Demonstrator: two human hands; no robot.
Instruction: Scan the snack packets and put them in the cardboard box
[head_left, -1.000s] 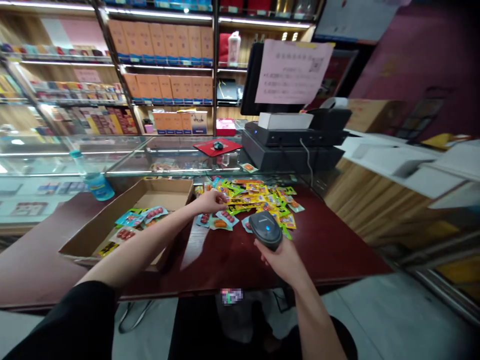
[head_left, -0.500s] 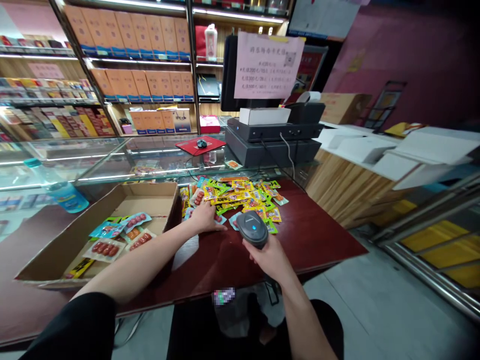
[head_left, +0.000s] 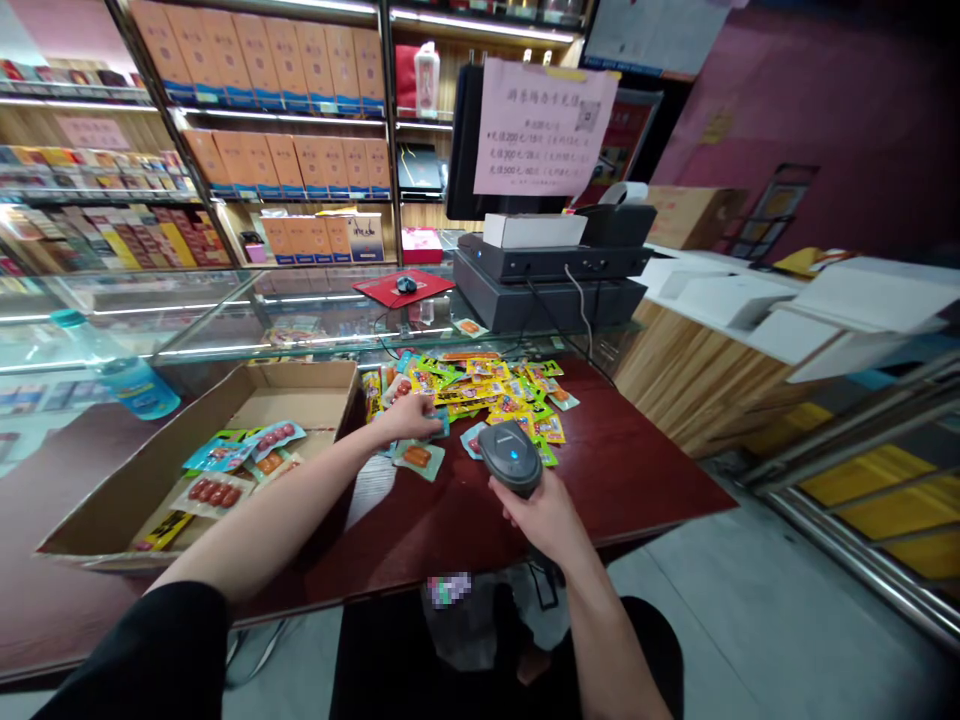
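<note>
My right hand [head_left: 547, 505] is wrapped round the handle of a dark grey barcode scanner [head_left: 510, 455] with a blue light on top, held over the front of the table. At the left edge of a heap of yellow and green snack packets [head_left: 487, 385], my left hand [head_left: 411, 418] has its fingers closed on a blue-edged sausage packet [head_left: 441, 424], partly hidden by the hand. Just below that hand, a clear packet of orange sausages [head_left: 418, 457] lies on the table. Another small sausage packet [head_left: 472, 440] rests beside the scanner head.
An open cardboard box [head_left: 300, 400] with several sausage packets stands on the left. Behind it is a blue bottle [head_left: 139, 385]. A glass counter [head_left: 300, 300] holds a red mouse pad [head_left: 397, 288] and a cash register [head_left: 551, 280]. The dark red table [head_left: 637, 470] ends at the right.
My left hand has lifted slightly and its fingers have closed on a blue-edged packet. The orange sausage packet below it now shows. My right hand and the scanner have hardly moved.
</note>
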